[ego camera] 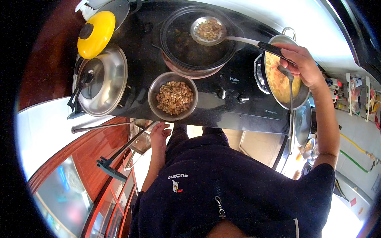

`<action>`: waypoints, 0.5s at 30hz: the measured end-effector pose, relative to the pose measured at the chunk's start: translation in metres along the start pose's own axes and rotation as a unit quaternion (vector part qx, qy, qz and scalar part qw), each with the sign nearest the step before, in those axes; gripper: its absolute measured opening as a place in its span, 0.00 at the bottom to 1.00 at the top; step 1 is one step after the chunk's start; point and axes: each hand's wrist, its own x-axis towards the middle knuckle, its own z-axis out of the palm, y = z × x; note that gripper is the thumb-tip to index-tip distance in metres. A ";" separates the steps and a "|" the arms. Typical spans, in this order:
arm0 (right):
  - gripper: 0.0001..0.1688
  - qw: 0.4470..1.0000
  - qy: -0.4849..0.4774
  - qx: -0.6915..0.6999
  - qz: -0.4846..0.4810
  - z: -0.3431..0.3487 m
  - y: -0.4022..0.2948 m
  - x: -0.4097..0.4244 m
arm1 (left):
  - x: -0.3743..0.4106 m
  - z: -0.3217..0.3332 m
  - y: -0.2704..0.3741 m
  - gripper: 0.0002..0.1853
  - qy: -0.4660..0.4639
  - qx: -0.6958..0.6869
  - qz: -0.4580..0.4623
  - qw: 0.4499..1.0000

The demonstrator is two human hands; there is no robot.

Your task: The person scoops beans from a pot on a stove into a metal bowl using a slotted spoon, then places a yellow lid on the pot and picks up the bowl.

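In my right hand (300, 62) is the black handle of a metal slotted skimmer (242, 39), stretched out to the left. Its perforated bowl holds peanuts or similar nuts (209, 29) above a dark, wide pot (163, 41) on the stove. Little shows inside that dim pot. Below it a round metal bowl (152, 102) stands at the stove's front edge, full of the same brownish nuts (175, 98). My left hand (160, 131) hangs just under that bowl, beside the edge, its fingers loosely curled and apart with nothing visible in them.
Under my right hand sits a pan (304, 92) of yellowish food, with a ladle (291, 110) across its rim. A metal lid (117, 86) and a yellow lid (104, 32) lie left. Stove knobs (222, 94) face me. A long-handled tool (131, 142) leans beside my left hand.
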 end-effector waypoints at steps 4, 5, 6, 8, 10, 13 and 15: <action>0.20 0.998 0.022 -0.066 -0.005 0.009 -0.028 -0.011 | 0.005 -0.004 -0.003 0.10 -0.001 0.005 -0.002 1.000; 0.20 0.996 0.018 -0.085 -0.008 0.010 -0.031 -0.011 | 0.005 -0.004 -0.002 0.10 -0.006 0.006 -0.002 1.000; 0.20 0.994 0.016 -0.103 -0.010 0.010 -0.035 -0.009 | 0.005 -0.005 -0.001 0.10 -0.013 0.007 -0.001 1.000; 0.20 0.991 0.011 -0.133 -0.014 0.011 -0.041 -0.004 | 0.004 -0.005 0.000 0.10 -0.019 -0.011 -0.001 1.000; 0.19 0.988 0.006 -0.153 -0.019 0.017 -0.048 0.004 | 0.001 -0.005 0.002 0.10 -0.016 -0.021 -0.001 1.000; 0.20 0.984 -0.013 -0.179 -0.004 0.028 -0.058 0.017 | -0.003 -0.009 0.004 0.10 0.000 -0.026 -0.001 1.000; 0.21 0.980 -0.021 -0.197 -0.029 0.038 -0.061 0.024 | -0.001 -0.014 0.002 0.10 0.010 -0.034 -0.004 0.999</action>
